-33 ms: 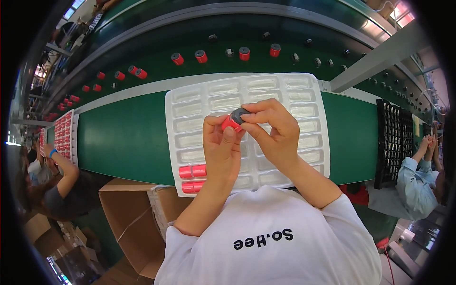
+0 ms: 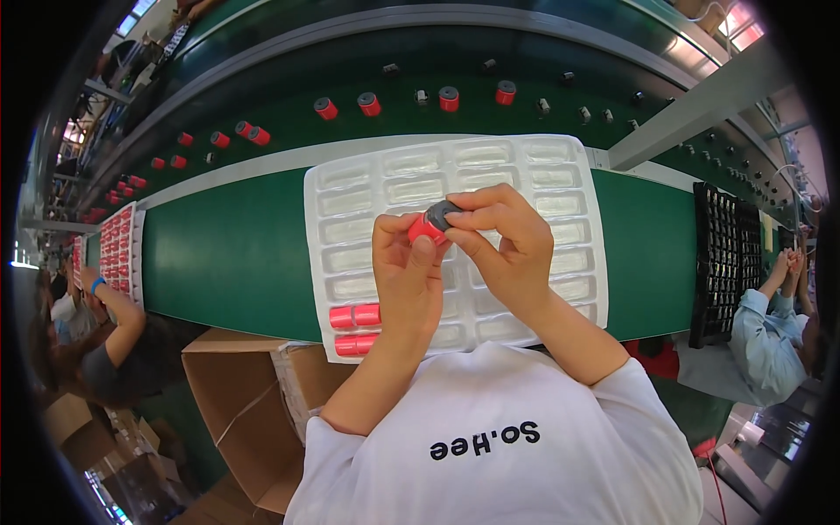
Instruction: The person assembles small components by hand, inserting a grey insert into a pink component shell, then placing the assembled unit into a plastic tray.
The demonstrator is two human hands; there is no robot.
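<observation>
My left hand (image 2: 409, 276) is closed round the red body of a small red cylinder with a dark grey cap (image 2: 426, 227). With thumb and fingers, my right hand (image 2: 507, 245) pinches the grey cap at the upper right of the same piece. Both hands are above a white plastic tray (image 2: 455, 143) with rows of oblong hollows. Two of its hollows at the near left hold red cylinders (image 2: 353, 345); my left wrist and forearm hide part of the tray beside them.
Beyond the tray runs a dark green belt (image 2: 289, 96) carrying red capped cylinders (image 2: 449, 99) and small metal parts. A grey post (image 2: 700, 96) slants at the right. Black trays (image 2: 717, 262) stand farther right. An open cardboard box (image 2: 236, 411) is below left. Other people are at both sides.
The pieces on the far belt have shifted very slightly left. My hands keep the same hold on the cylinder.
</observation>
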